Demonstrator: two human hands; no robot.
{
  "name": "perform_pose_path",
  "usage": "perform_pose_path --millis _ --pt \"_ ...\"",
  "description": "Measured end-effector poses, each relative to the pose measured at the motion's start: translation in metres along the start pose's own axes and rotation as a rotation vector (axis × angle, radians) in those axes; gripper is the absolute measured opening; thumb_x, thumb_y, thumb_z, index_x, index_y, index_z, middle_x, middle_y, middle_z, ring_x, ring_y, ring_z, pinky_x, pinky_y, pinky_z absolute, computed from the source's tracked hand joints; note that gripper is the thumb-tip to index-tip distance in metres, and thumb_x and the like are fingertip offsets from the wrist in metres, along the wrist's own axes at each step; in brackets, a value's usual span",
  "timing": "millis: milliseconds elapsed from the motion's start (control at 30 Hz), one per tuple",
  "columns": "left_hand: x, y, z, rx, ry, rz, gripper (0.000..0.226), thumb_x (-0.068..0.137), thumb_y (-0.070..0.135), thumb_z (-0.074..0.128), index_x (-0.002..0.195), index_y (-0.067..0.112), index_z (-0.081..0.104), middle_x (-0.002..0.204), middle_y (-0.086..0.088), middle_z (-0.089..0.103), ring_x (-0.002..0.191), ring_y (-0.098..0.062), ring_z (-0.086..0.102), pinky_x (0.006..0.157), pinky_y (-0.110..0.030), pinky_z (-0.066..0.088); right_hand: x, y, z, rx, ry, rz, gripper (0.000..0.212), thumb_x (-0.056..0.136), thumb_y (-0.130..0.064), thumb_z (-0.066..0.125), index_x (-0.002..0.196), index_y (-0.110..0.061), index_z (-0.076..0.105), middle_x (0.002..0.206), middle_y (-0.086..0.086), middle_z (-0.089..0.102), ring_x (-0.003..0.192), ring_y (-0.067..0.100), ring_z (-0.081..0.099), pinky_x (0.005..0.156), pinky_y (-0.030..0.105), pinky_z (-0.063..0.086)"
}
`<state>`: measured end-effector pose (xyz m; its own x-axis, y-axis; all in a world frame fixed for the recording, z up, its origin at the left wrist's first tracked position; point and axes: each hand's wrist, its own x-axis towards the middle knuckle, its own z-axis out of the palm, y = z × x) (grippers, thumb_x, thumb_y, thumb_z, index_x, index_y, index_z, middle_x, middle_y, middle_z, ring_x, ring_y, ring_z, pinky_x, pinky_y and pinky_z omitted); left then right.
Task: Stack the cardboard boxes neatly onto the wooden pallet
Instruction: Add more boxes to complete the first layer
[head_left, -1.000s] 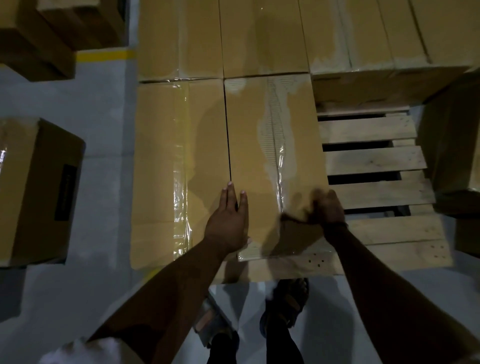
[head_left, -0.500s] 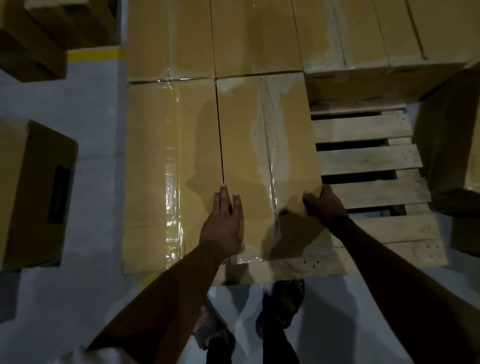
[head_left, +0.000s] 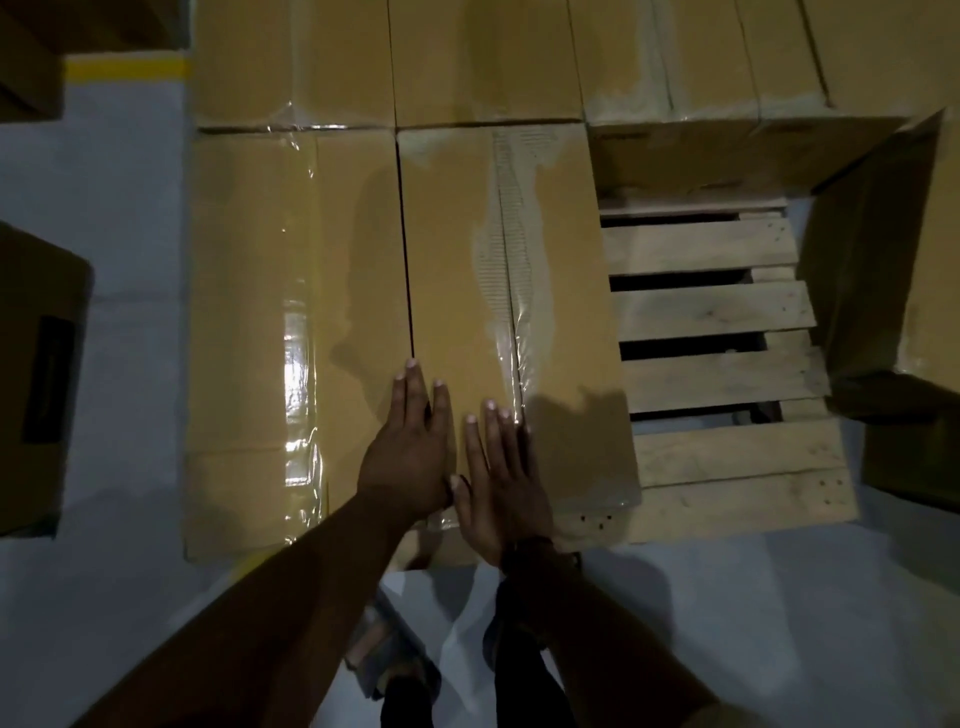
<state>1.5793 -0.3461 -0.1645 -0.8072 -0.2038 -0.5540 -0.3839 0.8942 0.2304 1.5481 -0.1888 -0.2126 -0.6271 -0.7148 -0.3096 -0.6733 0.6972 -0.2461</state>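
- My left hand (head_left: 410, 449) lies flat on the cardboard box (head_left: 452, 249). Its fingers are straight and slack, gripping nothing, and the fingertips sit just beside the dark seam with the neighbouring box (head_left: 249, 312).
- My right hand (head_left: 506, 480) lies flat on the same lid just beside the left, also with loose, straight fingers. The fingertips rest at the clear tape (head_left: 506, 291) that runs down the lid. The two thumbs meet or nearly meet; I cannot tell which in this dim light.
- That box stands on the wooden pallet (head_left: 717, 374), pushed up against the neighbouring box and against the back row of boxes (head_left: 467, 57). My wrists hide its near edge.
- The pallet's slats show bare to the right of the box. The rest of the pallet is covered by boxes.
- The back row is cut off by the top edge, so I cannot tell how deep it goes.
- A box at the right (head_left: 883, 270) runs out of view, and so does a dark box on the floor (head_left: 41, 379) at the left. The marking on its side is too dark to read.
- A yellow line (head_left: 127, 70) crosses the grey floor (head_left: 104, 182) at the upper left.
- My feet (head_left: 384, 654) are mostly lost in shadow under my forearms.
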Motion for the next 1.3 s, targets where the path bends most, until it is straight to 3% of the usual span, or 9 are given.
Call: perform_pose_path --millis 200,300,633,867,933,1000,1067,1200,1300 --pt "-0.002 0.003 -0.003 0.009 -0.002 -0.019 0.112 0.093 0.045 0.063 0.16 0.006 -0.018 0.158 -0.028 -0.038 0.151 -0.044 -0.027 0.125 -0.045 0.022 0.023 0.026 -0.009 -0.057 0.048 -0.003 0.086 0.102 -0.06 0.032 0.16 -0.001 0.011 0.168 0.02 0.0 0.156 0.033 -0.005 0.126 0.051 0.005" --pt "-0.001 0.002 -0.002 0.056 -0.033 -0.022 0.12 0.09 0.05 0.066 0.158 0.005 -0.022 0.157 -0.03 -0.038 0.15 -0.047 -0.026 0.125 -0.046 0.017 0.05 0.05 -0.018 -0.1 0.017 0.107 0.091 0.101 -0.066 0.027 0.16 0.001 0.008 0.168 0.022 -0.002 0.156 0.035 -0.006 0.126 0.053 0.006" --pt "0.001 0.003 -0.002 0.065 -0.033 -0.024 0.122 0.09 0.054 0.066 0.158 0.003 -0.022 0.155 -0.032 -0.039 0.149 -0.049 -0.027 0.124 -0.048 0.017 0.054 0.053 -0.02 -0.13 0.011 0.085 0.094 0.1 -0.068 0.026 0.16 0.002 0.005 0.167 0.022 -0.007 0.156 0.035 -0.01 0.126 0.051 0.003" --pt "0.003 0.005 -0.006 0.131 -0.096 -0.038 0.125 0.087 0.05 0.072 0.158 0.001 -0.019 0.158 -0.035 -0.032 0.15 -0.053 -0.021 0.125 -0.05 0.014 0.06 0.046 -0.031 -0.144 -0.126 0.123 0.098 0.097 -0.07 0.025 0.159 0.0 -0.001 0.167 0.023 -0.008 0.155 0.036 -0.008 0.126 0.052 0.003" --pt "0.003 0.003 -0.016 0.085 -0.152 -0.045 0.125 0.085 0.043 0.076 0.16 0.006 -0.017 0.161 -0.03 -0.029 0.153 -0.048 -0.016 0.121 -0.048 0.026 0.059 0.041 -0.048 -0.109 -0.194 0.13 0.096 0.096 -0.069 0.026 0.16 -0.002 -0.002 0.168 0.021 -0.008 0.156 0.035 -0.007 0.126 0.051 0.001" --pt "-0.002 0.003 -0.036 -0.005 -0.201 -0.032 0.12 0.085 0.038 0.077 0.162 0.012 -0.011 0.167 -0.023 -0.02 0.157 -0.04 -0.003 0.118 -0.046 0.035 0.051 0.037 -0.077 -0.071 -0.206 0.143 0.096 0.092 -0.069 0.011 0.161 -0.004 -0.003 0.168 0.019 -0.009 0.156 0.035 -0.006 0.126 0.051 0.0" --pt "-0.019 0.008 -0.063 -0.084 -0.205 -0.02 0.112 0.088 0.035 0.072 0.164 0.017 -0.008 0.169 -0.02 -0.011 0.157 -0.037 0.006 0.12 -0.045 0.033 0.038 0.029 -0.115 -0.094 -0.186 0.15 0.093 0.09 -0.067 -0.001 0.161 -0.007 -0.007 0.166 0.02 -0.013 0.155 0.036 -0.009 0.126 0.052 -0.001" --pt "-0.077 0.034 -0.128 -0.099 -0.101 -0.012 0.089 0.102 0.033 0.055 0.164 0.02 -0.007 0.17 -0.019 -0.008 0.157 -0.04 0.006 0.123 -0.045 0.025 -0.006 0.004 -0.208 -0.06 -0.147 0.212 0.082 0.103 -0.062 0.018 0.16 -0.013 -0.015 0.165 0.019 -0.02 0.154 0.033 -0.016 0.126 0.049 -0.005" --pt "-0.133 0.053 -0.179 -0.063 -0.066 0.033 0.087 0.102 0.036 0.054 0.165 0.02 -0.004 0.171 -0.018 -0.007 0.157 -0.041 0.006 0.123 -0.045 0.022 -0.053 -0.02 -0.267 0.003 -0.084 0.257 0.086 0.101 -0.065 0.021 0.16 -0.014 -0.016 0.166 0.017 -0.018 0.154 0.033 -0.016 0.126 0.048 -0.006"
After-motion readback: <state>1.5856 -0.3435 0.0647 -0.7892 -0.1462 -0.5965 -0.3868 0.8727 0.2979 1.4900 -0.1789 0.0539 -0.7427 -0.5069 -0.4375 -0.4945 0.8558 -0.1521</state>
